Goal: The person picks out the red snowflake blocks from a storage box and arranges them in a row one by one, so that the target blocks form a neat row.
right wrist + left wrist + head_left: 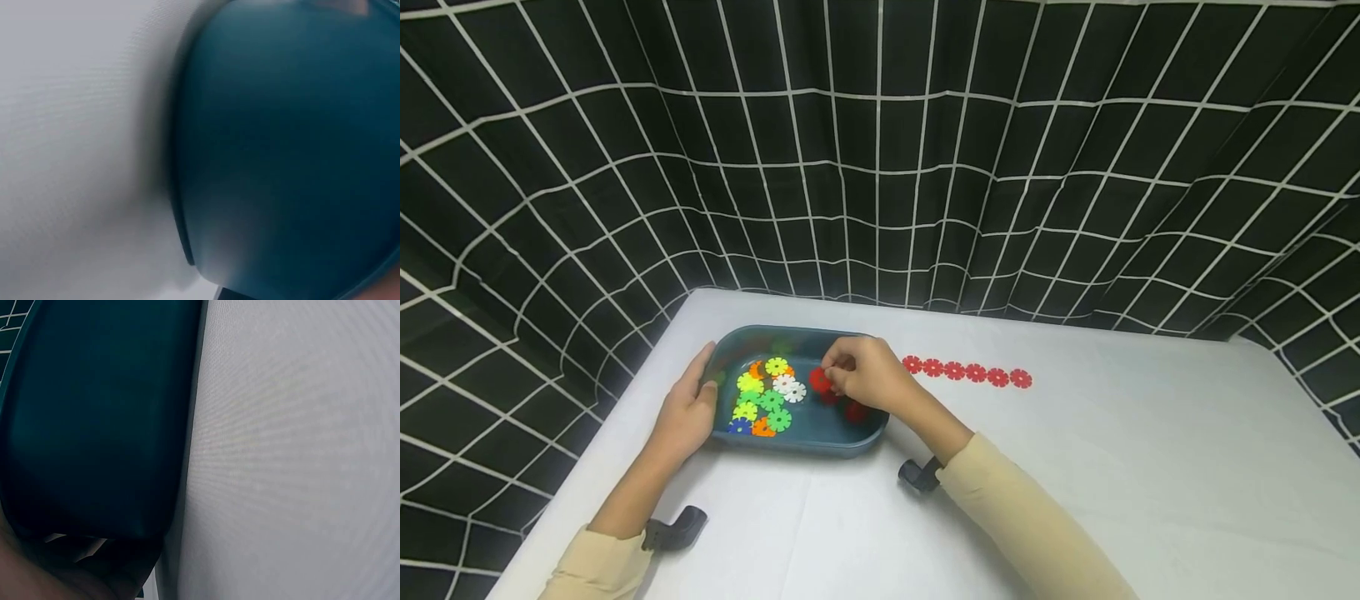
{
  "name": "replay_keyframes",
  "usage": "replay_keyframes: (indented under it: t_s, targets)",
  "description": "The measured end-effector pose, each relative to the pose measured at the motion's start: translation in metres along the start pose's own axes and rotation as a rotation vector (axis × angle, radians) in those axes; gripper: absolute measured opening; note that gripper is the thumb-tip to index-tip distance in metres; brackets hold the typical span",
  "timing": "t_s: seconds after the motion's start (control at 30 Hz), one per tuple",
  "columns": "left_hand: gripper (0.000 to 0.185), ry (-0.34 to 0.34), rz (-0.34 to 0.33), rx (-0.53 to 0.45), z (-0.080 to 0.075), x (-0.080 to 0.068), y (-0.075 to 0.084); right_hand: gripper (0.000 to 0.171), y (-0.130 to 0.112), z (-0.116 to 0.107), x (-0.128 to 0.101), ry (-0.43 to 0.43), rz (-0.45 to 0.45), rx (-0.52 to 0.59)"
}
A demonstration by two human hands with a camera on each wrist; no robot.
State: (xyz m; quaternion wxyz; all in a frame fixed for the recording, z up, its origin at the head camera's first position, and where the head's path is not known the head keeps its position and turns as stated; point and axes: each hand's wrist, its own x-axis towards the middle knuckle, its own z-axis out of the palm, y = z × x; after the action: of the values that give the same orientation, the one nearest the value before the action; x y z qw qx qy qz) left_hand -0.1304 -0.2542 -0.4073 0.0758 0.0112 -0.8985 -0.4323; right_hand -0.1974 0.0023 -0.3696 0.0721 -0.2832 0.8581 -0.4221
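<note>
Item: red plastic disc [820, 380], notched round its edge, in the right half of the teal tray [797, 443] on the white table [1150, 500]; my right hand [867, 377] pinches it by the rim between thumb and fingertips. I judge it light, stiff and a little slick, best held edge-on at the notches. My left hand [688, 412] rests with relaxed fingers against the tray's left wall; six matching red discs [966, 372] lie in a row to the tray's right.
</note>
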Motion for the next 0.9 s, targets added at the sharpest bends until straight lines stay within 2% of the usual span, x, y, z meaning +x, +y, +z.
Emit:
replay_keyframes:
  t_s: [0.37,0.9]
  targets:
    - [0.054,-0.004,0.001,-0.011,0.0,0.001,-0.001,0.004,-0.003,-0.01,-0.005,0.013,0.088,0.239]
    - [0.054,-0.008,0.002,-0.014,-0.001,0.0,0.001,0.013,0.007,-0.026,-0.021,0.02,0.201,0.557]
